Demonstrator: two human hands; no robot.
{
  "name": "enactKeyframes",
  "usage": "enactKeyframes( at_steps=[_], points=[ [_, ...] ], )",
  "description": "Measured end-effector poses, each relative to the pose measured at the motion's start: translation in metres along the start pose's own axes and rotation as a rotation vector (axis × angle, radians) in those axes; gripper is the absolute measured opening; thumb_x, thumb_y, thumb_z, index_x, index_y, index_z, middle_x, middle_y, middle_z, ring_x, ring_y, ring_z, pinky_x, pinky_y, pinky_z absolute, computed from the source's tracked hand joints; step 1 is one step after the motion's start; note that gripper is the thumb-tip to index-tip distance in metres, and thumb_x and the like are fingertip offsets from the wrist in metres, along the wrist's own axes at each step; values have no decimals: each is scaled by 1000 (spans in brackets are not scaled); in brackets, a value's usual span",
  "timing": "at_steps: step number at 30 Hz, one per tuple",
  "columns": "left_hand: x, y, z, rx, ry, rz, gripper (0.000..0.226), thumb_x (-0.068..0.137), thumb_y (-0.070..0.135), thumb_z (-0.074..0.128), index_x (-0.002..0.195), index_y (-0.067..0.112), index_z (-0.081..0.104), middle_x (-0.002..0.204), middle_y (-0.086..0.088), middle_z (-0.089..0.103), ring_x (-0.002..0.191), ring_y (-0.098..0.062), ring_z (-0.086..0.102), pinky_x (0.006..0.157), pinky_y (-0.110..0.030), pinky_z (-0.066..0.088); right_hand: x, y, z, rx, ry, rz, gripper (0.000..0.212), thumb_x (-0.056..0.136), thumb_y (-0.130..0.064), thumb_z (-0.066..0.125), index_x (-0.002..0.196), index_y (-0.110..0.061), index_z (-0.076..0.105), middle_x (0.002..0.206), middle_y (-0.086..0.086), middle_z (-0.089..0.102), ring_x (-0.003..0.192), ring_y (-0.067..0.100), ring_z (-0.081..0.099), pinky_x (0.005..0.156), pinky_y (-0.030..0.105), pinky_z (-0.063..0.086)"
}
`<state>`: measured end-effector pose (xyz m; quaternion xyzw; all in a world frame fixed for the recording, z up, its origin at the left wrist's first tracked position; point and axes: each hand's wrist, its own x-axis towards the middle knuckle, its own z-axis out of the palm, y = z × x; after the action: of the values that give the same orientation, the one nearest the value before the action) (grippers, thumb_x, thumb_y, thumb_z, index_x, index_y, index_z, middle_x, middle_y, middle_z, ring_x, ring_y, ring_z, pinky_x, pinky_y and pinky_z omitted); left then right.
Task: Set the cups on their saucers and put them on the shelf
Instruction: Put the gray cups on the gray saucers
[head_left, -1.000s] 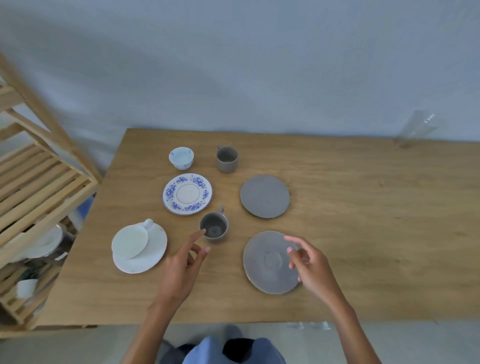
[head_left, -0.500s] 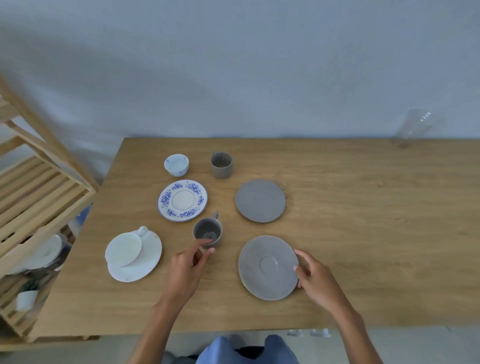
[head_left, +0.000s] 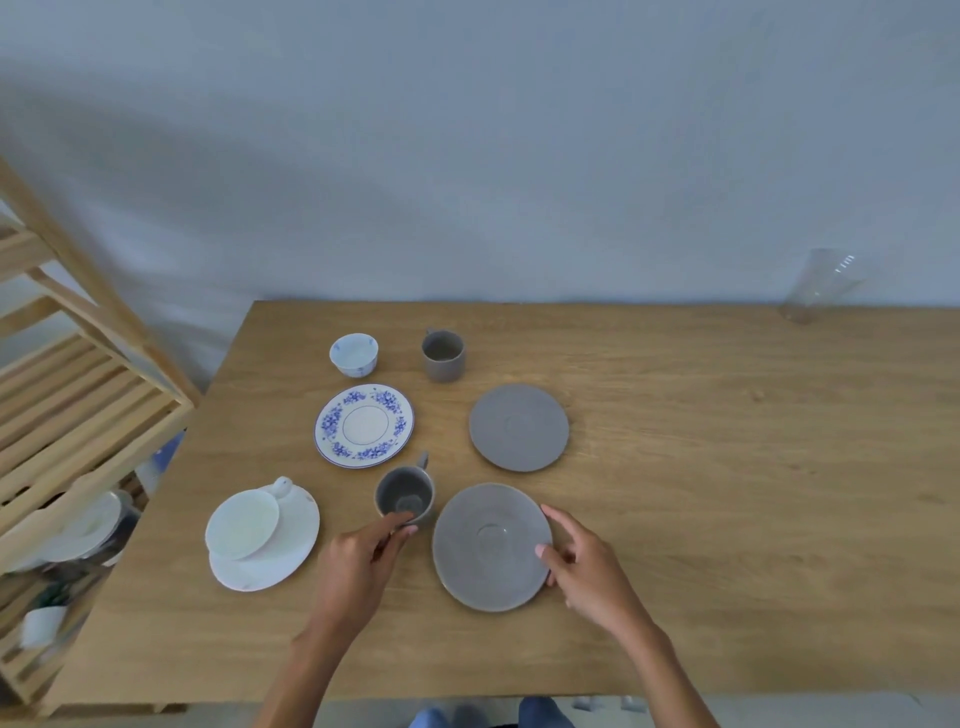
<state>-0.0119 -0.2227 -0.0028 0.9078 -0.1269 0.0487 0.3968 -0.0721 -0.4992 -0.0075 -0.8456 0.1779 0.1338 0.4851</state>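
A dark grey cup (head_left: 405, 494) stands on the table, and my left hand (head_left: 358, 566) pinches its near rim. Right of it lies a large grey saucer (head_left: 491, 545); my right hand (head_left: 584, 566) holds its right edge with the fingers curled on it. Further back lie a smaller grey saucer (head_left: 518, 427) and a blue-flowered saucer (head_left: 364, 425). Behind those stand a taller grey cup (head_left: 442, 355) and a small white and blue cup (head_left: 354, 354). At the left a white cup (head_left: 244, 522) rests tipped on a white saucer (head_left: 291, 558).
A wooden slatted shelf (head_left: 78, 410) stands left of the table (head_left: 727, 493), with white crockery (head_left: 78, 530) on its lower level. A clear glass (head_left: 823, 283) stands at the table's far right by the wall.
My left hand has reached forward and closed on the dark grey cup's rim. My right hand has settled on the large saucer's right edge. The view has shifted a little.
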Motion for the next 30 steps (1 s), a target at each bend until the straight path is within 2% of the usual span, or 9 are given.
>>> enactKeyframes(
  at_steps=[3, 6, 9, 11, 15, 18, 21, 24, 30],
  points=[
    [-7, 0, -4, -26, 26, -22, 18, 85, 33, 71, 98, 22, 78, 50, 24, 54, 46, 6, 48, 47, -11, 35, 5, -7, 8, 12, 1, -34, 55, 101, -24, 58, 151, -37, 41, 77, 11, 71, 46, -3, 59, 49, 15, 44],
    [-11, 0, -9, -48, 85, -50, 15, 84, 26, 73, 98, 22, 78, 55, 29, 55, 44, 3, 44, 47, -11, 34, 11, -12, 16, 4, 0, -59, 55, 101, -26, 58, 152, -37, 39, 75, 5, 69, 49, -4, 60, 49, 12, 43],
    [-12, 2, -14, -64, 121, -57, 14, 83, 21, 74, 97, 20, 78, 55, 29, 53, 44, 2, 40, 48, -10, 32, 18, -17, 24, -18, 4, -70, 55, 101, -28, 59, 153, -35, 40, 79, 6, 73, 60, -4, 66, 55, 11, 46],
    [-13, 3, -16, -81, 114, -43, 14, 84, 21, 74, 97, 21, 78, 53, 26, 51, 44, 2, 37, 48, -10, 31, 20, -21, 29, -16, -4, -76, 55, 101, -28, 59, 152, -36, 40, 79, 7, 73, 57, -4, 65, 53, 12, 45],
    [-14, 10, -13, -128, 57, 13, 21, 87, 40, 69, 100, 27, 77, 64, 29, 64, 51, 6, 53, 52, -13, 42, 23, -25, 36, 31, -9, -75, 54, 101, -28, 61, 151, -37, 43, 80, 13, 73, 39, 0, 52, 44, 16, 40],
    [-15, 14, -4, -142, -5, 48, 22, 87, 41, 64, 100, 28, 75, 67, 29, 65, 53, 7, 55, 52, -17, 45, 25, -25, 37, 93, -16, -50, 53, 101, -26, 61, 149, -40, 44, 73, 9, 67, 34, 3, 43, 35, 22, 38],
    [-18, 15, 4, -121, -74, 76, 19, 89, 40, 65, 103, 31, 73, 74, 18, 72, 59, 4, 61, 55, -17, 47, 24, -23, 37, 100, -14, -51, 53, 101, -25, 61, 148, -41, 44, 74, 10, 67, 34, 7, 42, 33, 25, 39],
    [-21, 13, 9, -99, -130, 91, 17, 91, 37, 65, 106, 32, 72, 84, 18, 75, 68, 6, 66, 61, -17, 50, 24, -22, 40, 110, -5, -55, 53, 101, -25, 61, 148, -40, 44, 83, 19, 70, 33, 8, 42, 33, 24, 38],
    [-18, 12, 11, -55, -173, 114, 25, 92, 45, 58, 107, 32, 73, 91, 19, 76, 76, 12, 66, 64, -10, 48, 25, -20, 40, 98, -12, -55, 53, 101, -28, 59, 149, -43, 42, 85, 15, 71, 34, 10, 45, 33, 26, 40]
  ],
)
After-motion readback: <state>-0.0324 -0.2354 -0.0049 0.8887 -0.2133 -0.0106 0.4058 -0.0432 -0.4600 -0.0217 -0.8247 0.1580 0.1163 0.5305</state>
